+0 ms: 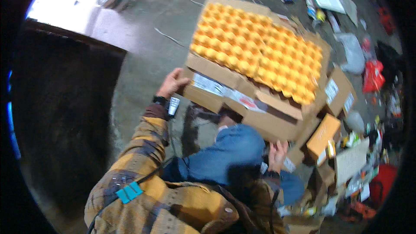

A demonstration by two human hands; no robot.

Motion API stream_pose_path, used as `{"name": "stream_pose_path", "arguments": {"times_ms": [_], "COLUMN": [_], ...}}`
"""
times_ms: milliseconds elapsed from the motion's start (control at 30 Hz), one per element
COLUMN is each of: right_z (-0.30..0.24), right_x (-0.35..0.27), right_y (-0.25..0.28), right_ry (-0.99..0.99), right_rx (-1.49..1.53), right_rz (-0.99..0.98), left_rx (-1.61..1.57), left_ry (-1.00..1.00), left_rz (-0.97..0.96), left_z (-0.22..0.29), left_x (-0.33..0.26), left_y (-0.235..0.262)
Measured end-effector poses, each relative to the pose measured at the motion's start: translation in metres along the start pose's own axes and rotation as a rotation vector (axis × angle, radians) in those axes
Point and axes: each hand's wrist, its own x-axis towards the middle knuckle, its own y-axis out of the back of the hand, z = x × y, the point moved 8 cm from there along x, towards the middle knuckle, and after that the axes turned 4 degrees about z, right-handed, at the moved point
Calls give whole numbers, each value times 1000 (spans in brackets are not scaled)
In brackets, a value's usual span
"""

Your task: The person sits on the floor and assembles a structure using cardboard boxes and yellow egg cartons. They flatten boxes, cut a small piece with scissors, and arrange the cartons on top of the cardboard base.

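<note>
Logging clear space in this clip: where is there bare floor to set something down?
The floor looks bare between the dark area at left and the left hand. More shows beyond the cardboard box, though thin wires lie there. Right of the box is crowded: an orange carton, a whitish plastic bag, a red bag.
</note>
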Motion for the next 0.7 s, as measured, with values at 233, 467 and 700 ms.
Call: {"name": "stream_pose_path", "arguments": {"times_ms": [233, 467, 700], "right_z": [14, 16, 20], "right_x": [9, 10, 12], "right_y": [16, 17, 16], "right_ry": [-69, -44, -88], "right_rx": [19, 25, -41], "right_rz": [30, 67, 153], "left_rx": [-189, -202, -101], "left_ry": [94, 49, 37], "left_rz": [-57, -75, -42], "left_z": [-33, -34, -24], "left_x": [7, 12, 27], "left_y": [4, 6, 2]}}
